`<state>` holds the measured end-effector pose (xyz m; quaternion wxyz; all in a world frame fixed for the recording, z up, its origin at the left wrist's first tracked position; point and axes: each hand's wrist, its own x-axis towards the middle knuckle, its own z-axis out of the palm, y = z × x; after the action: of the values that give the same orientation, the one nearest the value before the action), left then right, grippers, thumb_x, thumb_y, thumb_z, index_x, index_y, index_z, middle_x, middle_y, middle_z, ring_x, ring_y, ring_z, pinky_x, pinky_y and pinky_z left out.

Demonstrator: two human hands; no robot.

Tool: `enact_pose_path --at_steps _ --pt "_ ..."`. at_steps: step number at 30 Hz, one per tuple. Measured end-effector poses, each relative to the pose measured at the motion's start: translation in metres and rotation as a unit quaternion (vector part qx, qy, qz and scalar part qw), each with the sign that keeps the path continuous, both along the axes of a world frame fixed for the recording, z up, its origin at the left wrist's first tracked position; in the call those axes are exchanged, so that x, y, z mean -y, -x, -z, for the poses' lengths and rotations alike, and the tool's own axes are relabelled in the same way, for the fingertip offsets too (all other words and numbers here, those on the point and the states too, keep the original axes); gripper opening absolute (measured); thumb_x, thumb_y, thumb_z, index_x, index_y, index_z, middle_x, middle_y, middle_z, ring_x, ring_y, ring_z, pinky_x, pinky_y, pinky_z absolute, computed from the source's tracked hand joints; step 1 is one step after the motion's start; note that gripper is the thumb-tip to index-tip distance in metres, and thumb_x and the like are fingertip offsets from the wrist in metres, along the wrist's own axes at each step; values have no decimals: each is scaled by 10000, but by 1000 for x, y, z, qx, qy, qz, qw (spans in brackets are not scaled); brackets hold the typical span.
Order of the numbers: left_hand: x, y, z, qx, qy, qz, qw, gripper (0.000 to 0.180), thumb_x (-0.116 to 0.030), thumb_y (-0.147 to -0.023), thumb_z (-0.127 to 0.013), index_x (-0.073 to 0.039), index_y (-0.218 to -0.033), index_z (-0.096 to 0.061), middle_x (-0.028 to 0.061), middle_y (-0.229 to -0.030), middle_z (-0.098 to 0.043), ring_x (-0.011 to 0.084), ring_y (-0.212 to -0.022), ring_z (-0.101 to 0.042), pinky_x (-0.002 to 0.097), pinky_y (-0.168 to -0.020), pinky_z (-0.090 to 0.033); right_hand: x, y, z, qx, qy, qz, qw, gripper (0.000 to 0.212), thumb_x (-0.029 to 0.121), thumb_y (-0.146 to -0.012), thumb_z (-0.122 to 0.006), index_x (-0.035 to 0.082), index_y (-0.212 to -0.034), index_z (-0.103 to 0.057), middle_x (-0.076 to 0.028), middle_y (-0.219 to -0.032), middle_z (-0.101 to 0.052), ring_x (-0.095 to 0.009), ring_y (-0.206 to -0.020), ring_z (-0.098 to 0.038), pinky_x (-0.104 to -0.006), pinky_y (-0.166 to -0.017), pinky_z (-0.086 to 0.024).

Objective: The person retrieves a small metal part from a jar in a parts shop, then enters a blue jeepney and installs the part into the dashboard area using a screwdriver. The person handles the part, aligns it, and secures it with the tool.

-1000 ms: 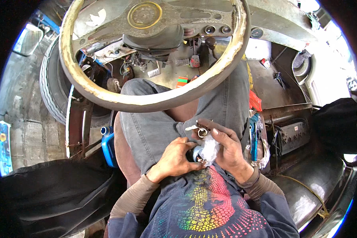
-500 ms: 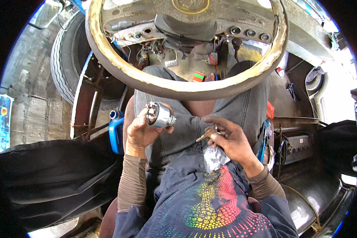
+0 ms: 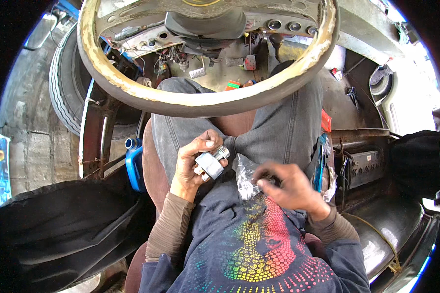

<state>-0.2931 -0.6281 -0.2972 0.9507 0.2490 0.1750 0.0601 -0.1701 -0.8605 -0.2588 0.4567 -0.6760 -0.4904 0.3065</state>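
One left hand (image 3: 187, 163) and one right hand (image 3: 291, 186), two in all. One ignition switch (image 3: 210, 164), one clear plastic bag (image 3: 245, 178). One steering wheel (image 3: 205, 104), three round gauges (image 3: 294, 26), one gear lever (image 3: 276, 40), at least two foot pedals (image 3: 250, 62). At least one treaded tyre (image 3: 66, 93), one blue plastic jug (image 3: 135, 169), one battery (image 3: 365, 165), one red-and-green box (image 3: 233, 85).

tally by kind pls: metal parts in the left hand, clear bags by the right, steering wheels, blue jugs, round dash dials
silver metal part in left hand: 1
clear plastic bag by right hand: 1
steering wheel: 1
blue jug: 1
round dash dials: 3
total: 7
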Motion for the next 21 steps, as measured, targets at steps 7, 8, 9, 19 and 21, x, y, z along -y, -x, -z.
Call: enact_pose_path --at_steps 7,8,9,19,21 --pt "0 1 -14 58 48 -23 997 195 -174 -873 -635 -28 -865 -506 41 -801 -426 172 -722 -510 347 -624 -633 27 -21 -32 210 62 -26 975 289 155 -899 -681 34 -1157 -632 -181 -1071 -716 -387 -970 -697 -458 -814 -566" --pt "0 1 -16 62 37 -15 997 203 -181 -866 -637 -27 -880 -507 36 -805 -410 169 -743 -478 329 -615 -606 28 -23 -37 191 75 -96 974 356 206 -893 -701 22 -1190 -632 -193 -1127 -698 -388 -1016 -682 -471 -857 -559" --pt "1 -1 -17 61 31 -6 998 213 -189 -859 -639 -25 -896 -508 31 -809 -395 165 -763 -447 311 -605 -579 27 -24 -40 184 72 -79 977 367 191 -885 -715 20 -1201 -640 -191 -1138 -700 -381 -1035 -684 -459 -882 -556" --pt "28 -5 -35 22 -48 30 998 442 -443 -974 -599 -35 -1135 -545 74 -1112 -549 166 -1059 -600 299 -858 -568 -35 -14 -36 127 -108 -57 984 705 254 -743 -856 53 -1353 -566 -172 -1236 -595 -403 -1179 -576 -467 -1026 -465" --pt "32 -9 -37 -26 -20 36 999 468 -468 -976 -585 -30 -1140 -555 74 -1109 -556 161 -993 -613 286 -801 -580 -39 -15 -26 116 -120 -62 984 665 236 -716 -872 56 -1296 -601 -151 -1201 -603 -384 -1162 -589 -462 -994 -477"
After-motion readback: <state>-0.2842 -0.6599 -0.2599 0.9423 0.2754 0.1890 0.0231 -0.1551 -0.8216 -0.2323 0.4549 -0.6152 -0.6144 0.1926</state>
